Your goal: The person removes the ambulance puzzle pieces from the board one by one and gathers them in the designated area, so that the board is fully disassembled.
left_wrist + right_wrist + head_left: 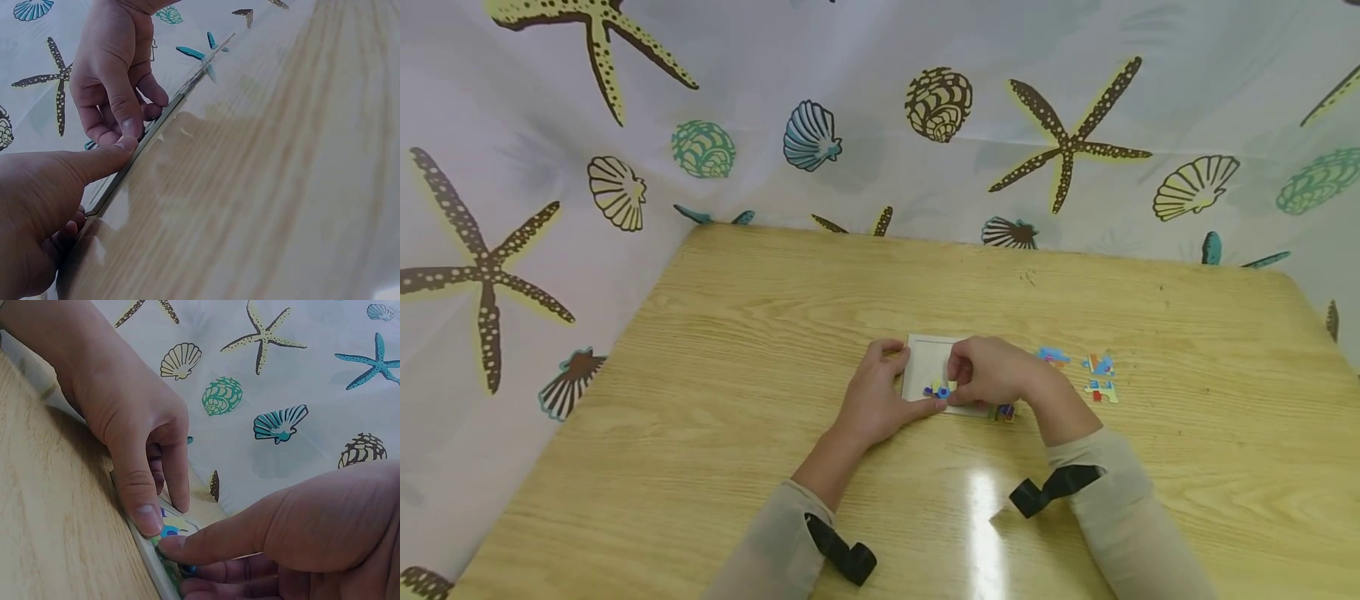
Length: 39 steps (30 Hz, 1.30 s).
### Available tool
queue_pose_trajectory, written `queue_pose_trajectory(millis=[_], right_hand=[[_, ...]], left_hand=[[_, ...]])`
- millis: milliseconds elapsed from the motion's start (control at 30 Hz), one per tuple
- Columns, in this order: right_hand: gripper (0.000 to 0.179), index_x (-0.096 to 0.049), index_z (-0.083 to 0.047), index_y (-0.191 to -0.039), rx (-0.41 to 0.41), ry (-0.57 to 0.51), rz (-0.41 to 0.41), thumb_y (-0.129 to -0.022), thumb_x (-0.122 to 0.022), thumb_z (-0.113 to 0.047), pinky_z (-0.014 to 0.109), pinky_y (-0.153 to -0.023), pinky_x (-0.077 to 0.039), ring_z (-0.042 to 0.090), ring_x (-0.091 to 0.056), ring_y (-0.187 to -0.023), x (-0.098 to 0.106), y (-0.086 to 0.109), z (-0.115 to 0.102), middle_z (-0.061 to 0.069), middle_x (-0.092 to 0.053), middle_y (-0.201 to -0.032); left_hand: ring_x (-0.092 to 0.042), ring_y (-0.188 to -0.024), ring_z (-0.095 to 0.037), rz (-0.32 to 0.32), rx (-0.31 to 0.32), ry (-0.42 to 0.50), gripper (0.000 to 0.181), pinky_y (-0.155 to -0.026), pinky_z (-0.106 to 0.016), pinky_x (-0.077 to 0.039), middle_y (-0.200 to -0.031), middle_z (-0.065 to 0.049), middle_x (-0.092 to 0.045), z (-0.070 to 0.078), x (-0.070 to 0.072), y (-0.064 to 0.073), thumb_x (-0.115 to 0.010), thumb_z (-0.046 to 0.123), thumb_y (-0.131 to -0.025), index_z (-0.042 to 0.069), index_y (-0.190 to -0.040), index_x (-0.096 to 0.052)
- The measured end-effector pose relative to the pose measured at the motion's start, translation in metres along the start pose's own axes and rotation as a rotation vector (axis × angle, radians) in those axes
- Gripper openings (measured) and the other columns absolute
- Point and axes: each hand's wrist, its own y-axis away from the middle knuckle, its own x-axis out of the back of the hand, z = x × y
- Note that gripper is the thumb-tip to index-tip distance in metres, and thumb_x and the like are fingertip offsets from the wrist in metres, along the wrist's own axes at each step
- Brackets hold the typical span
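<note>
A shallow white puzzle tray (928,354) lies on the wood table between both hands. My left hand (874,396) holds the tray, fingers at its left side and thumb along the near edge. Inside the tray, by that edge, is a blue and yellow jigsaw piece (940,391). My right hand (996,371) reaches over the tray from the right and pinches at this piece; in the right wrist view its thumb (178,547) lies over the blue part, beside the left thumb (147,519). The right fingertips are partly hidden.
Right of the tray lie loose jigsaw pieces: a blue one (1052,356), another blue and orange (1099,364), and one with red (1101,391). A dark-coloured piece (1004,412) shows at the tray's near right corner. A shell-patterned cloth (865,167) hangs behind the table (760,333).
</note>
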Motion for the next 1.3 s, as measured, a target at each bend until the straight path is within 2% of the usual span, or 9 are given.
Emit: queue_pose_trajectory(millis=[233,433,633,933,1100,1300], right_hand=[[0.014,-0.062,-0.004,-0.101,0.051,-0.103,-0.028,-0.092,-0.070,-0.009,0.030,-0.063,-0.056,0.017,-0.064,-0.064,0.002,-0.001,0.004,0.007,-0.065,-0.083],[0.011,-0.062,-0.002,-0.105,0.097,-0.240,-0.058,-0.096,-0.064,-0.008,0.033,-0.068,-0.057,0.020,-0.066,-0.072,0.003,0.001,0.012,0.010,-0.065,-0.087],[0.011,-0.063,-0.001,-0.106,0.106,-0.347,-0.032,-0.096,-0.062,-0.007,0.035,-0.077,-0.058,0.022,-0.069,-0.082,0.006,0.005,0.020,0.010,-0.067,-0.093],[0.019,-0.063,0.002,-0.109,0.117,-0.452,-0.017,-0.095,-0.067,-0.010,0.034,-0.079,-0.059,0.020,-0.069,-0.083,0.006,0.013,0.034,0.010,-0.066,-0.093],[0.020,-0.063,0.003,-0.112,0.130,-0.482,-0.012,-0.095,-0.065,-0.007,0.034,-0.079,-0.060,0.022,-0.069,-0.085,0.006,0.023,0.042,0.012,-0.067,-0.094],[0.022,-0.064,0.004,-0.115,0.171,-0.453,-0.043,-0.097,-0.064,-0.009,0.036,-0.076,-0.059,0.023,-0.068,-0.081,0.007,0.032,0.051,0.013,-0.068,-0.091]], left_hand=[[-0.047,-0.133,-0.033,0.000,-0.002,-0.004,0.095,-0.107,-0.047,-0.044,-0.148,-0.013,-0.041,-0.001,0.001,0.000,-0.088,0.048,-0.071,0.002,-0.145,-0.050],[-0.047,-0.134,-0.033,0.001,-0.008,0.001,0.097,-0.108,-0.046,-0.044,-0.148,-0.014,-0.041,-0.001,0.001,0.001,-0.088,0.048,-0.072,0.000,-0.146,-0.048],[-0.045,-0.136,-0.033,0.000,0.001,-0.001,0.099,-0.111,-0.046,-0.041,-0.149,-0.015,-0.040,0.000,0.001,0.003,-0.088,0.049,-0.072,-0.001,-0.147,-0.046],[-0.045,-0.136,-0.032,-0.004,0.016,0.001,0.101,-0.112,-0.045,-0.041,-0.149,-0.013,-0.040,0.001,0.002,0.003,-0.087,0.050,-0.071,-0.001,-0.147,-0.045],[-0.044,-0.137,-0.031,-0.009,0.022,-0.005,0.101,-0.113,-0.045,-0.040,-0.150,-0.013,-0.040,0.002,0.000,0.001,-0.087,0.050,-0.072,-0.001,-0.147,-0.044],[-0.044,-0.137,-0.032,-0.004,0.023,-0.012,0.100,-0.113,-0.045,-0.040,-0.150,-0.013,-0.040,0.005,0.001,0.002,-0.088,0.048,-0.072,-0.002,-0.147,-0.044]])
